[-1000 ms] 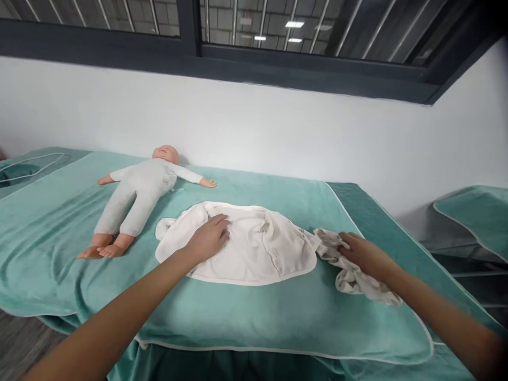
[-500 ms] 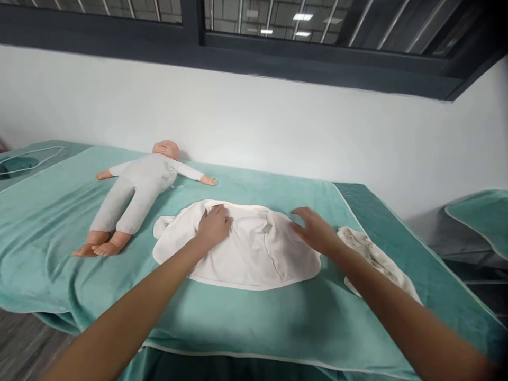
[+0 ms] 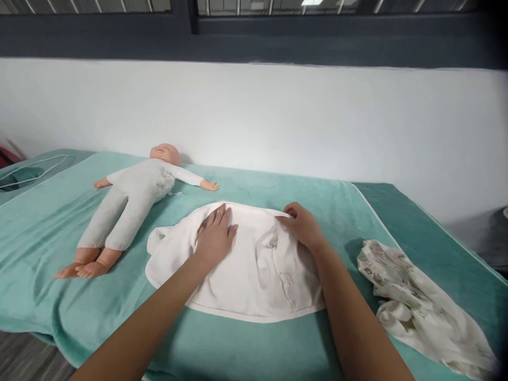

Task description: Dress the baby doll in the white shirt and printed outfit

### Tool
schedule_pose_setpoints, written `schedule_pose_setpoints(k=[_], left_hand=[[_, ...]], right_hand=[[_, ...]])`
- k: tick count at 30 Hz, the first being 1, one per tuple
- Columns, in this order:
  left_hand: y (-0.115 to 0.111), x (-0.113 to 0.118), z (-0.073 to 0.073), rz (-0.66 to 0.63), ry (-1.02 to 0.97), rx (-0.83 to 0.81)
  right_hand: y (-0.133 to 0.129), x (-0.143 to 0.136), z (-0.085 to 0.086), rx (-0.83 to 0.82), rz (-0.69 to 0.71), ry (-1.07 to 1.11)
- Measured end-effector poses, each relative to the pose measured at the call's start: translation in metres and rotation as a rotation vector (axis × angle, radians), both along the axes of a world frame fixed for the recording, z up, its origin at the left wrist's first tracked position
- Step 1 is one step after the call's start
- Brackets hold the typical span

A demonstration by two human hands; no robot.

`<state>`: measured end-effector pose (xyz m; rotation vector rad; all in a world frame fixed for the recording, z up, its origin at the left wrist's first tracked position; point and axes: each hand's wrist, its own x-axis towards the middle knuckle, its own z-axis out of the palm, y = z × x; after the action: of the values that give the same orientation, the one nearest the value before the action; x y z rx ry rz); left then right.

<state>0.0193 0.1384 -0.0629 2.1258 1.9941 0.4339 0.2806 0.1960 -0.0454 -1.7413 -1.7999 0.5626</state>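
Observation:
A white baby garment with a rounded outline and pale edging lies spread on the green bed cover. On its upper left part my left hand rests flat, fingers stretched out over the fabric. My right hand pinches the garment's upper right edge between thumb and fingers. Near the middle right, the fabric shows creases, a seam and a small label. A sleeve-like flap with a small print sticks out at its left end.
A baby doll in a white bodysuit lies on its back at the left. To the right is a crumpled patterned cloth. The green cover reaches the white wall, beneath a dark window frame.
My right hand has come down and closed on the garment's upper edge. My left hand stays flat on the fabric. The view has shifted, bringing more of the patterned cloth into sight.

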Motion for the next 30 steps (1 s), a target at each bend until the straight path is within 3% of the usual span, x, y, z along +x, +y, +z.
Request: schedule_pose_setpoints(k=[4,7,9,14,21,25,30], left_hand=[[0.019,0.021,0.009,0.025,-0.04,0.014],[0.035,0.031,0.007,0.05,-0.042,-0.003],[0.045,0.033,0.002,0.076,-0.036,-0.014],[0.06,0.03,-0.011,0.075,0.006,-0.024],[0.058,0.03,-0.012,0.083,-0.001,-0.013],[0.054,0.031,-0.01,0.112,-0.002,0.072],[0.051,0.031,-0.008,0.113,-0.012,0.09]], right_hand=[[0.004,0.016,0.003,0.254,-0.195,0.049],[0.003,0.021,0.006,0.362,-0.209,-0.002],[0.0,0.025,0.006,0.313,-0.189,-0.031],[-0.008,0.035,0.003,-0.089,-0.134,-0.107],[-0.021,0.056,0.006,-0.234,-0.106,-0.279],[-0.041,0.058,0.002,-0.162,0.006,-0.277],[-0.042,0.058,0.007,0.014,-0.177,-0.203]])
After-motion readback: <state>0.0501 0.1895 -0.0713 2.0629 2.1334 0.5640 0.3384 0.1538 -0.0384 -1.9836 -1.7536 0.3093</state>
